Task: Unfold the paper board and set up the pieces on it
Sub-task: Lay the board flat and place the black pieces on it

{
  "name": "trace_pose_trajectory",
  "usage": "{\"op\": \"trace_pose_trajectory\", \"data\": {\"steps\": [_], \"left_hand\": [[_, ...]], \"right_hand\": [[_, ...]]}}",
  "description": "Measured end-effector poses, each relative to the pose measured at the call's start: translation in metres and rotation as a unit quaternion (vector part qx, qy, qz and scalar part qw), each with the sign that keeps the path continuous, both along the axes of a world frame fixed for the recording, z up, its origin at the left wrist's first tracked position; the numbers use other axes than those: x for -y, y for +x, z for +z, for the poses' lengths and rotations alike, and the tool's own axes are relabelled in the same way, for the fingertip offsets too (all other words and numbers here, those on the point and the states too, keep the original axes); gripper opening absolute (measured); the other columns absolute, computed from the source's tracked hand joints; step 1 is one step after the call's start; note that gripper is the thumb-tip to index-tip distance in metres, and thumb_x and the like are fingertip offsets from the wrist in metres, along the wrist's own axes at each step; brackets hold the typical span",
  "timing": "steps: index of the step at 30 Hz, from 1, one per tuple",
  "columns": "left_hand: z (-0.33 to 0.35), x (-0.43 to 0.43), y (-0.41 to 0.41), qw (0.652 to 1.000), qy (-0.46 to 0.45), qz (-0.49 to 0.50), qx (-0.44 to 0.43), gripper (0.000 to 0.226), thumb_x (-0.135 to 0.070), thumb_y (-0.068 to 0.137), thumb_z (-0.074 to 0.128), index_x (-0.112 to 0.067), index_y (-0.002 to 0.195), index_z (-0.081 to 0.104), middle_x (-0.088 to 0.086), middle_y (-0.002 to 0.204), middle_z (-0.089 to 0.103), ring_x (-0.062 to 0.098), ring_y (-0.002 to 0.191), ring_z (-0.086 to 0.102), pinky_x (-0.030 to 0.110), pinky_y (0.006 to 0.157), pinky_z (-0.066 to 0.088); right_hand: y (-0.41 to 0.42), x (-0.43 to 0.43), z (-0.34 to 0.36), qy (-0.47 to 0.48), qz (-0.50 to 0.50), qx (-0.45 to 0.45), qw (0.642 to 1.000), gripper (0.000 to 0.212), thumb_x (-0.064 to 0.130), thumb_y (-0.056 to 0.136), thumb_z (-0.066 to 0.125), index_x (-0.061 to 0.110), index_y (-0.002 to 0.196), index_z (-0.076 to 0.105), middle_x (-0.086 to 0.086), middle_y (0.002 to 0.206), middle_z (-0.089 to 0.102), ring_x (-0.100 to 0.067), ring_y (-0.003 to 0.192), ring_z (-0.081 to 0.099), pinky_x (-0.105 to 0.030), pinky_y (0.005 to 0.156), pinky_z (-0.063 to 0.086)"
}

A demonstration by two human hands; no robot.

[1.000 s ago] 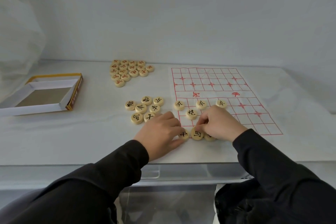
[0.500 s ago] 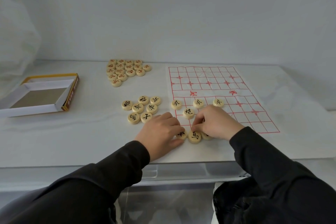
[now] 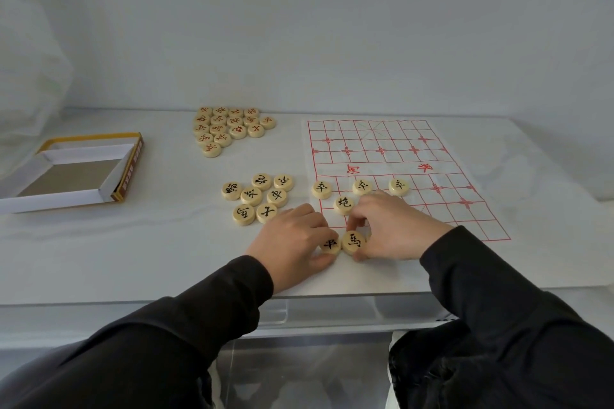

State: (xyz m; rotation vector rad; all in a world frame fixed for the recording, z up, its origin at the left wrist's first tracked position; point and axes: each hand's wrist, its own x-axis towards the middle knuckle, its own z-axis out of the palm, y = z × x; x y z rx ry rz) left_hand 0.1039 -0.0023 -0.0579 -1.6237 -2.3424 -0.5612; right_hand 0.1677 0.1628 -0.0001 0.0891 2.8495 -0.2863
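The paper board (image 3: pixel 392 159) with a red grid lies unfolded on the white table. Three black-marked wooden discs sit in a row on it, with a fourth disc (image 3: pixel 343 205) just below them. At the board's near left corner, my left hand (image 3: pixel 292 239) pinches a black-marked disc (image 3: pixel 330 245). My right hand (image 3: pixel 395 229) pinches the neighbouring disc (image 3: pixel 353 242); another disc under that hand is mostly hidden. Several loose black-marked discs (image 3: pixel 257 197) lie left of the board. A cluster of red-marked discs (image 3: pixel 229 128) sits farther back.
An open cardboard box (image 3: pixel 76 173) with a yellow rim stands at the far left of the table. The table's front edge (image 3: pixel 199 304) runs just under my wrists. A white wall rises behind the table.
Both hands stay on the two near-corner discs with only slight finger shifts. The view has drifted a little, nothing else on the table has moved.
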Motion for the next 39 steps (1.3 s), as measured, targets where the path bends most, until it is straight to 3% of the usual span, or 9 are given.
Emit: {"op": "trace_pose_trajectory", "data": {"steps": [8,15,22,30,39], "left_hand": [[0.0,-0.001,0.0,1.0,-0.002,0.001,0.002,0.032,-0.039,0.08,0.049,-0.018,0.085,0.073,-0.003,0.077,0.066,0.017,0.071,0.059,0.027,0.056,0.05],[0.0,0.001,-0.001,1.0,-0.013,-0.003,-0.002,0.034,-0.04,0.08,0.048,-0.018,0.088,0.072,-0.003,0.08,0.065,0.016,0.072,0.059,0.028,0.057,0.051],[0.001,0.0,0.0,1.0,-0.02,-0.006,-0.007,0.029,-0.038,0.078,0.055,-0.017,0.089,0.072,-0.003,0.08,0.066,0.016,0.073,0.059,0.028,0.058,0.051],[0.001,-0.002,0.001,1.0,-0.015,-0.005,-0.004,0.036,-0.04,0.08,0.045,-0.018,0.088,0.073,-0.004,0.079,0.066,0.015,0.071,0.06,0.025,0.056,0.049],[0.0,-0.001,-0.001,1.0,-0.016,-0.011,0.006,0.037,-0.043,0.079,0.049,-0.016,0.09,0.072,-0.002,0.081,0.066,0.018,0.072,0.061,0.028,0.057,0.052]], "right_hand": [[-0.001,-0.001,-0.002,-0.004,0.01,0.002,1.0,0.035,0.035,0.074,0.075,0.023,0.104,0.062,0.003,0.104,0.05,-0.017,0.103,0.045,-0.029,0.083,0.043],[0.002,-0.012,0.003,-0.014,0.0,0.039,0.999,0.049,0.029,0.071,0.079,0.025,0.115,0.057,0.005,0.114,0.05,-0.015,0.108,0.048,-0.029,0.092,0.045],[0.003,-0.017,0.0,-0.014,-0.009,0.054,0.998,0.051,0.018,0.076,0.075,0.027,0.121,0.053,0.007,0.106,0.049,-0.012,0.099,0.049,-0.021,0.08,0.04],[0.003,-0.016,0.0,-0.021,-0.014,0.059,0.998,0.049,0.015,0.077,0.074,0.027,0.121,0.053,0.007,0.106,0.048,-0.012,0.101,0.05,-0.022,0.082,0.041],[0.002,-0.018,0.002,-0.026,-0.011,0.057,0.998,0.05,0.021,0.076,0.075,0.026,0.121,0.053,0.006,0.11,0.053,-0.013,0.103,0.051,-0.026,0.087,0.046]]}}
